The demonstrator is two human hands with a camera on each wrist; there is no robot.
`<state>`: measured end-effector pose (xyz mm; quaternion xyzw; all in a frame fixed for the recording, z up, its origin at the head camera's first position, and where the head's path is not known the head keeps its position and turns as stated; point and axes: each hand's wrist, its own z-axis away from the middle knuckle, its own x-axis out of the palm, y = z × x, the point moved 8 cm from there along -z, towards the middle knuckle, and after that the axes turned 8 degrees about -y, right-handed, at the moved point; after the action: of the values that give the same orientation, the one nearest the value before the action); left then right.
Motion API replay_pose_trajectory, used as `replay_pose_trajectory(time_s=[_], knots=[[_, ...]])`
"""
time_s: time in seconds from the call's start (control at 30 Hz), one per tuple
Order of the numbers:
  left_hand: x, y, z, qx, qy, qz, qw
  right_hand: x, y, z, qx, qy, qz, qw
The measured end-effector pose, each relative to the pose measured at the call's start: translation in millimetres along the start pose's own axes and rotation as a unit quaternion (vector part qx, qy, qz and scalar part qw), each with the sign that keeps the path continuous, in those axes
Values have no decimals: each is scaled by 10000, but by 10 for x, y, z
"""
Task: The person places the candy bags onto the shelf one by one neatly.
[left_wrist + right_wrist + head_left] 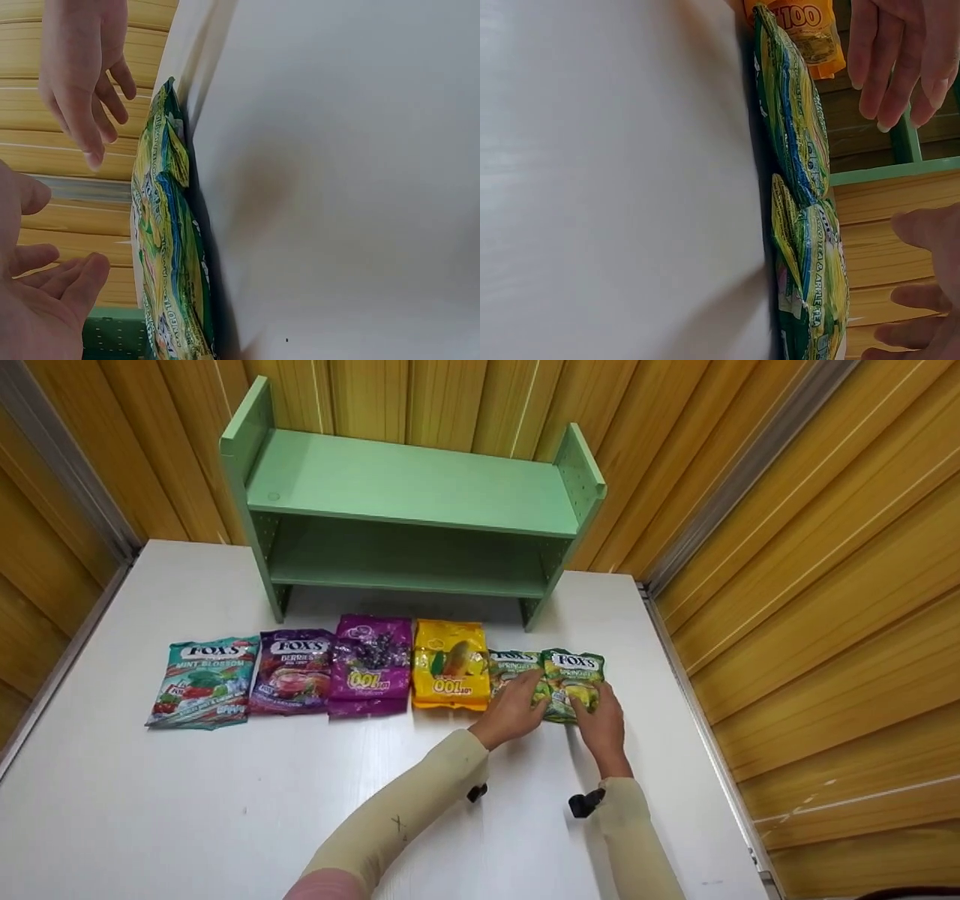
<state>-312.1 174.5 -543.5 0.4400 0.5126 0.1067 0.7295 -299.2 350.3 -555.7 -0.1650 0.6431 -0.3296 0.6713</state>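
Two green FOX'S candy bags lie side by side at the right end of a row. My left hand (pixel 514 709) is over the left green bag (pixel 516 658) and hides much of it. Over the lower right part of the right green bag (pixel 573 664) is my right hand (pixel 604 727). In the left wrist view the left hand (pixel 45 277) has relaxed fingers and a gap shows between it and the bags. The right wrist view likewise shows the right hand (pixel 930 277) apart from the bags, fingers loosely spread, holding nothing.
Left of the green bags lie a yellow bag (pixel 450 664), a bright purple bag (pixel 370 667), a dark purple FOX'S bag (pixel 292 671) and a teal FOX'S bag (pixel 204 682). Behind them a green two-tier shelf (pixel 412 484) stands on the white table (pixel 247 810). Wood-look walls enclose it.
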Motion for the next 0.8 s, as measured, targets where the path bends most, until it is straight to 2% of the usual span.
replay_pose_trajectory(time_s=[0.23, 0.43, 0.8], knots=[[20, 6, -51, 42, -13, -35, 10000, -27, 71, -53, 171, 13, 35, 9998], [56, -29, -129, -71, -25, 92, 9999, -26, 171, -134, 388, -46, -87, 9992], [116, -178, -225, -386, -33, 813, 9959, 8, 295, -255, 529, -170, -130, 9984]])
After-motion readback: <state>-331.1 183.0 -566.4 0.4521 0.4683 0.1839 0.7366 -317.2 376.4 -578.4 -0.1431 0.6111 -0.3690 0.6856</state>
